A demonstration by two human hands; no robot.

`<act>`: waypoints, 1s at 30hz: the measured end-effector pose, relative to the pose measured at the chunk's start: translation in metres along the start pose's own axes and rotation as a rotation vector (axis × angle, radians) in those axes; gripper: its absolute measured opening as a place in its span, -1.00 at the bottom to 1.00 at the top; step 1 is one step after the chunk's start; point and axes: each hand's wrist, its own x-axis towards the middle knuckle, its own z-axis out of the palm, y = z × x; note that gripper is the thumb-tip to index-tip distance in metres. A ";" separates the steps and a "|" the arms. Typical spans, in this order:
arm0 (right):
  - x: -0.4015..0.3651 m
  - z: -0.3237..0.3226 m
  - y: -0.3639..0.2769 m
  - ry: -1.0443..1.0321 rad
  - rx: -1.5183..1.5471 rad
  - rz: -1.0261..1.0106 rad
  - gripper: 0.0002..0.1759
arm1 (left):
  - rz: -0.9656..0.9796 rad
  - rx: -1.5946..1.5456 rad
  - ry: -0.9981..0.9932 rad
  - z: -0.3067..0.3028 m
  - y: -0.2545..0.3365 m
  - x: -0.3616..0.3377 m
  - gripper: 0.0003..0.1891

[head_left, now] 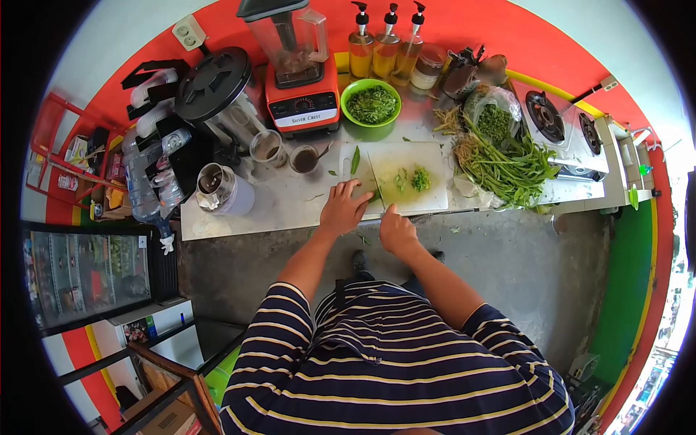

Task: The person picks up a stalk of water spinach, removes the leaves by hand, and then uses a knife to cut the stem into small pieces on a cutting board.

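Note:
My right hand (pixel 398 230) is closed around the handle of a knife (pixel 376 176), whose thin blade points away from me across the white cutting board (pixel 431 201). My left hand (pixel 344 209) rests on the board's near left part, fingers bent over a green vegetable piece (pixel 375 196) beside the blade; most of that piece is hidden under the fingers. Right of the knife lies a small heap of chopped greens (pixel 420 178), with finer bits (pixel 401 180) next to it. One long green leaf (pixel 355 160) lies at the board's upper left.
A green bowl (pixel 372 119) of chopped greens stands behind the board, beside a red blender (pixel 301 98). Long green stalks (pixel 500 163) are piled to the right, near a gas stove (pixel 547 119). Cups (pixel 304 159) and a metal-topped container (pixel 221 190) stand left.

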 end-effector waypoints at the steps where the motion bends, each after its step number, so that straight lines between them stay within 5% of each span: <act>1: 0.001 0.001 -0.001 0.000 0.004 0.004 -0.66 | 0.017 -0.008 0.020 0.000 -0.001 0.001 -0.67; 23: 0.032 0.000 0.020 0.053 0.096 -0.133 -0.64 | -0.036 0.013 -0.007 -0.003 0.002 0.002 -0.72; 30: 0.000 -0.001 0.041 0.116 0.193 0.005 -0.61 | 0.014 -0.015 0.076 0.001 0.001 -0.002 -0.75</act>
